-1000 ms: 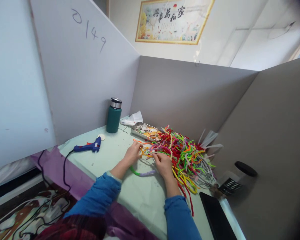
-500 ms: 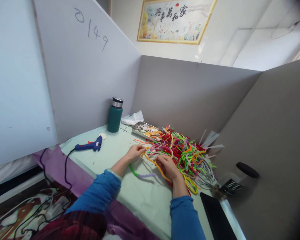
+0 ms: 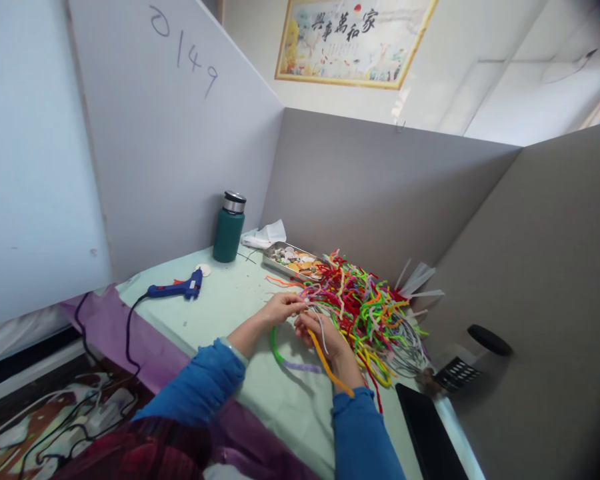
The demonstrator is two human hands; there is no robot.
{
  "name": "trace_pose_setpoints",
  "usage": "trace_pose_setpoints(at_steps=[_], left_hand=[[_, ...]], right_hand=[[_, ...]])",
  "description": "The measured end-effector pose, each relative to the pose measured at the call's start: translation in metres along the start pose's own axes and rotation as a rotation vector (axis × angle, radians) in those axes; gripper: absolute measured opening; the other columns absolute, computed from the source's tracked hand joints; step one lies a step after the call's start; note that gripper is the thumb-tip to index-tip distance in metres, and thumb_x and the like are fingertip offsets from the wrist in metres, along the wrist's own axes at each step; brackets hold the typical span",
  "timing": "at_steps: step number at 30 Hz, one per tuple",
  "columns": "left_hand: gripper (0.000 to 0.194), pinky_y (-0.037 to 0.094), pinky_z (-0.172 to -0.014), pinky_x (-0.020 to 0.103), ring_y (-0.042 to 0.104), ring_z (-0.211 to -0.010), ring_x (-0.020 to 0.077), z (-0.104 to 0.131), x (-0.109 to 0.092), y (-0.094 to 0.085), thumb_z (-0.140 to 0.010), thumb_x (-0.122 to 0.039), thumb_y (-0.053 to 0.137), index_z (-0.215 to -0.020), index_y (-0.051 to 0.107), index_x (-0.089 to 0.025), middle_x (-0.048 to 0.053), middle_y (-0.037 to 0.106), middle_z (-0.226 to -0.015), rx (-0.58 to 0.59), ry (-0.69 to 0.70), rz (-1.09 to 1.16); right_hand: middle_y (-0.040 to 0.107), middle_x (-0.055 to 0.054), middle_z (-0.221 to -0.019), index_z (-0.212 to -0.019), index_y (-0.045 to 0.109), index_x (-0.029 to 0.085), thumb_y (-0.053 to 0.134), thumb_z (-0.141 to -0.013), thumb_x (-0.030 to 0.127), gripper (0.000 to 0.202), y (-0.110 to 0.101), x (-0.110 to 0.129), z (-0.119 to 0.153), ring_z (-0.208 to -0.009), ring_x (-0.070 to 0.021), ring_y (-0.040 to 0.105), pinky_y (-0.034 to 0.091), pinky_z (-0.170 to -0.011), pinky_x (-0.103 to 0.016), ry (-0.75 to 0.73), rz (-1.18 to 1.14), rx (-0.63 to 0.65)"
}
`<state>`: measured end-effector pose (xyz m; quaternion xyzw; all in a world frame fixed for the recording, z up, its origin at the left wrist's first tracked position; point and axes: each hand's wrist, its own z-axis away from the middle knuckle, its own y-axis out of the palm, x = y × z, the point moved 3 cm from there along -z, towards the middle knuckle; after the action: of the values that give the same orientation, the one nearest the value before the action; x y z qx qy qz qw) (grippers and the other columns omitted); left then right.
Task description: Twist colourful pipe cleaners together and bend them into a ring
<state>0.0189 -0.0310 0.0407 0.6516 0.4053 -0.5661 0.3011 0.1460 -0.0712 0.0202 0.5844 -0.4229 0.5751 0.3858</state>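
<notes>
My left hand (image 3: 283,308) is closed in a pinch, with a green and purple pipe cleaner (image 3: 279,353) curving down from beneath it over the table. Close beside it, fingertips nearly meeting, my right hand (image 3: 327,335) is closed around an orange pipe cleaner (image 3: 327,363), whose loose end lies across the wrist. A thin whitish strand (image 3: 323,333) runs over the back of the right hand. Fingers hide where the pieces meet. Just behind the hands lies a tangled heap of colourful pipe cleaners (image 3: 365,300).
A metal tray (image 3: 280,267) of small pieces stands behind the heap's left side. Farther left are a green bottle (image 3: 229,233) and a blue glue gun (image 3: 175,289) with its cord. A black flat object (image 3: 425,427) lies at right. Grey partitions (image 3: 390,193) enclose the table.
My hands have come closer together. The orange pipe cleaner, earlier slanting between them, now hangs from the right hand over the wrist. The green and purple piece has shifted slightly right.
</notes>
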Motion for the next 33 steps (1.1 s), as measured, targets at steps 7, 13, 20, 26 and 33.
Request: trace_pose_setpoints(at_steps=[7, 13, 20, 26, 33], left_hand=[[0.036, 0.019, -0.038, 0.019, 0.03, -0.039, 0.002, 0.007, -0.003, 0.0, -0.07, -0.043, 0.063, -0.085, 0.056, -0.012, -0.003, 0.054, -0.058, 0.058, -0.004, 0.161], [0.035, 0.022, -0.04, 0.019, 0.034, -0.039, 0.0028, 0.002, 0.006, -0.001, -0.07, -0.044, 0.064, -0.081, 0.052, -0.014, -0.003, 0.056, -0.061, 0.052, 0.021, 0.108], [0.032, 0.034, -0.051, 0.02, 0.048, -0.053, 0.0075, -0.004, 0.008, -0.004, -0.071, -0.043, 0.063, -0.07, 0.056, -0.012, -0.001, 0.056, -0.06, -0.017, 0.175, -0.022], [0.036, 0.019, -0.035, 0.019, 0.03, -0.036, 0.0025, 0.004, 0.0, -0.003, -0.069, -0.048, 0.064, -0.071, 0.053, -0.014, -0.006, 0.048, -0.053, 0.006, 0.03, 0.054], [0.037, 0.012, -0.033, 0.017, 0.024, -0.034, 0.0011, 0.001, 0.007, -0.007, -0.067, -0.046, 0.068, -0.077, 0.051, -0.015, -0.006, 0.05, -0.053, 0.043, -0.019, 0.291]], right_hand=[[0.046, 0.004, -0.052, -0.072, 0.057, 0.019, 0.063, -0.073, 0.04, 0.022, -0.006, -0.003, -0.003, -0.042, -0.0086, 0.035, 0.024, -0.041, -0.023, -0.02, -0.069, -0.107], [0.045, 0.004, -0.051, -0.066, 0.055, 0.02, 0.066, -0.071, 0.039, 0.022, -0.006, 0.0, -0.001, -0.043, -0.0087, 0.035, 0.025, -0.042, -0.024, -0.027, -0.091, -0.115], [0.041, 0.006, -0.048, -0.068, 0.058, 0.017, 0.07, -0.065, 0.044, 0.029, -0.012, -0.005, -0.01, -0.038, -0.0052, 0.028, 0.018, -0.038, -0.021, -0.01, -0.151, -0.18], [0.041, 0.007, -0.052, -0.082, 0.06, 0.018, 0.068, -0.067, 0.032, 0.022, -0.018, -0.002, -0.007, -0.038, -0.0036, 0.026, 0.019, -0.034, -0.017, -0.021, -0.428, -0.17], [0.062, 0.0, -0.074, -0.088, 0.064, 0.019, 0.073, -0.06, 0.019, 0.029, -0.016, 0.005, -0.003, -0.05, -0.006, 0.045, 0.033, -0.039, -0.016, -0.145, -0.635, -0.194]])
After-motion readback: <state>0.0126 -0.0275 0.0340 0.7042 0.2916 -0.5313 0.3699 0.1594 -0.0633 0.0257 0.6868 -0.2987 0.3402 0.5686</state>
